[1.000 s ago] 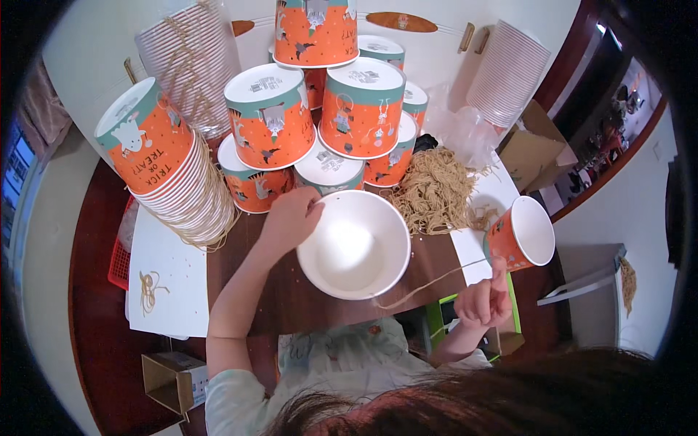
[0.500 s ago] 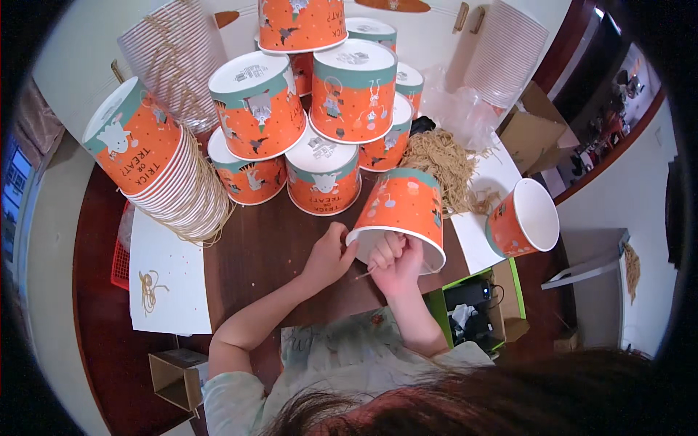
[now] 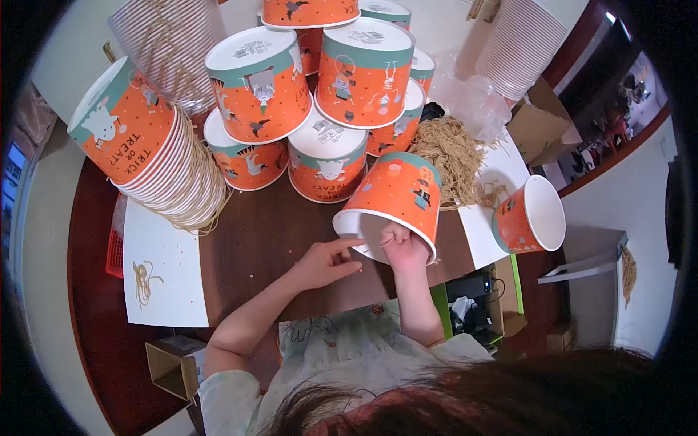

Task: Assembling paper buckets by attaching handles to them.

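Observation:
An orange paper bucket (image 3: 396, 190) with a green band lies tipped on the dark brown table, its white mouth facing me. My right hand (image 3: 402, 245) reaches into the mouth with fingers curled; a thin tan cord seems pinched in them, its length mostly hidden. Close to the left side of the rim, my left hand (image 3: 326, 263) has its index finger stretched toward it and thumb apart, holding nothing. Behind the bucket lies a tangled heap of tan cord (image 3: 452, 163).
Upside-down orange buckets (image 3: 329, 163) are piled at the back. A leaning stack of nested buckets (image 3: 149, 149) with cord loops stands left, beside a loose cord (image 3: 144, 282). Another bucket (image 3: 509, 218) lies right. Below sits a green-edged box (image 3: 518, 294); white bucket stacks rise behind.
My right hand has gone deeper into the bucket. My left hand has let go of the rim, dropping slightly down and left with its fingers extended. The bucket has turned a little.

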Available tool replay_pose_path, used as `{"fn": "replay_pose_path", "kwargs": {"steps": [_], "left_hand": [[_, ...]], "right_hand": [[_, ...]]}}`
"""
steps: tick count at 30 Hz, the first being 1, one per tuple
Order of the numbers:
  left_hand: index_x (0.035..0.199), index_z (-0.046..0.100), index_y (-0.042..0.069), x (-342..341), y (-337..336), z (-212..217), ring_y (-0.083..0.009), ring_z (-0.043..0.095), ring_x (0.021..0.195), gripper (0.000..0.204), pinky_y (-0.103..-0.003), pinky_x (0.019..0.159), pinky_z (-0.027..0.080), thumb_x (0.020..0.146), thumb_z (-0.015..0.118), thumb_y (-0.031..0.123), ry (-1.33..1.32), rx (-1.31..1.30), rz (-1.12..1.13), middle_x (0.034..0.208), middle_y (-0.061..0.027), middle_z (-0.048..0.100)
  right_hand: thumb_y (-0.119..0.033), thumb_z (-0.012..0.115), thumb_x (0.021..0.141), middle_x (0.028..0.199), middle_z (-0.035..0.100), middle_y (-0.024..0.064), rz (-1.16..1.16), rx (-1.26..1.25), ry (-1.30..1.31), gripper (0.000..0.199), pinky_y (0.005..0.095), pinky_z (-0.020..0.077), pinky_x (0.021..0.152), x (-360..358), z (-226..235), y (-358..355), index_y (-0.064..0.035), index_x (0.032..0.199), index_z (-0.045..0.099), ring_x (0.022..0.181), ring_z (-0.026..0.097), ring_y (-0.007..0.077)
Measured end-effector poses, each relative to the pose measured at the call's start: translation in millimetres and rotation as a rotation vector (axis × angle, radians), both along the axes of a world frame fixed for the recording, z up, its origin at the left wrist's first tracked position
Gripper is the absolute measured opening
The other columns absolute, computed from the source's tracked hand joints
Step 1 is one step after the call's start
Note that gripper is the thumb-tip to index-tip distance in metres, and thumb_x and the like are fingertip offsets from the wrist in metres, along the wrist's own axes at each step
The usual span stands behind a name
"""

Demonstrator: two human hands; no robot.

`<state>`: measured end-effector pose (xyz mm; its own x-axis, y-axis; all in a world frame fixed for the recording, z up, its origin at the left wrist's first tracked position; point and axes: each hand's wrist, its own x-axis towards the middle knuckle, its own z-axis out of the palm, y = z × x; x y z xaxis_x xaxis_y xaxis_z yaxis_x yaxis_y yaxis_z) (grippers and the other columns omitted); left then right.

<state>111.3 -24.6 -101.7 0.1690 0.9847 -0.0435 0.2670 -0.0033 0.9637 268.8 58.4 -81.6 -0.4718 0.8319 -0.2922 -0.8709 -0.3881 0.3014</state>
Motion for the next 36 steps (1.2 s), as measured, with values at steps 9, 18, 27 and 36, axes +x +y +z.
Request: {"fn": "replay_pose_path", "kwargs": {"steps": [9, 18, 27, 36], "left_hand": [[0.099, 0.063, 0.005, 7, 2, -11, -0.0068, 0.056, 0.062, 0.024, -0.024, 0.058, 0.046, 0.078, 0.063, 0.015, 0.04, -0.08, 0.009, 0.071, -0.005, 0.063], [0.085, 0.065, 0.003, -1, 3, -19, -0.0091, 0.058, 0.068, 0.015, -0.025, 0.059, 0.046, 0.076, 0.065, 0.016, -0.027, 0.058, 0.055, 0.076, -0.0051, 0.063], [0.074, 0.063, 0.005, -14, 4, 13, -0.0184, 0.057, 0.061, 0.012, -0.029, 0.055, 0.045, 0.072, 0.067, 0.017, 0.266, 0.268, 0.182, 0.069, -0.0056, 0.056], [0.071, 0.061, 0.003, -14, 2, 11, -0.0191, 0.056, 0.06, 0.012, -0.029, 0.055, 0.046, 0.067, 0.069, 0.011, 0.394, 0.333, 0.237, 0.067, -0.0064, 0.053]], "right_hand": [[-0.018, 0.049, 0.08, 0.05, 0.028, -0.0054, 0.016, -0.04, 0.115, 0.018, 0.0204, 0.0167, 0.039, -8, 4, -4, -0.0119, 0.064, 0.043, 0.041, 0.019, 0.0076], [-0.022, 0.048, 0.082, 0.054, 0.029, -0.0035, 0.058, -0.1, -0.079, 0.019, 0.0206, 0.0187, 0.041, -9, 21, -6, -0.01, 0.067, 0.043, 0.043, 0.019, 0.0085], [-0.016, 0.051, 0.085, 0.062, 0.042, -0.003, 0.164, 0.716, -1.091, 0.011, 0.0185, 0.0299, 0.048, 6, -18, -3, -0.006, 0.083, 0.054, 0.051, 0.034, 0.0056], [-0.013, 0.063, 0.078, 0.069, 0.058, 0.0018, 0.45, 1.656, -1.591, 0.014, 0.0225, 0.0392, 0.05, -1, -18, -2, -0.0064, 0.091, 0.06, 0.054, 0.048, 0.0075]]}}
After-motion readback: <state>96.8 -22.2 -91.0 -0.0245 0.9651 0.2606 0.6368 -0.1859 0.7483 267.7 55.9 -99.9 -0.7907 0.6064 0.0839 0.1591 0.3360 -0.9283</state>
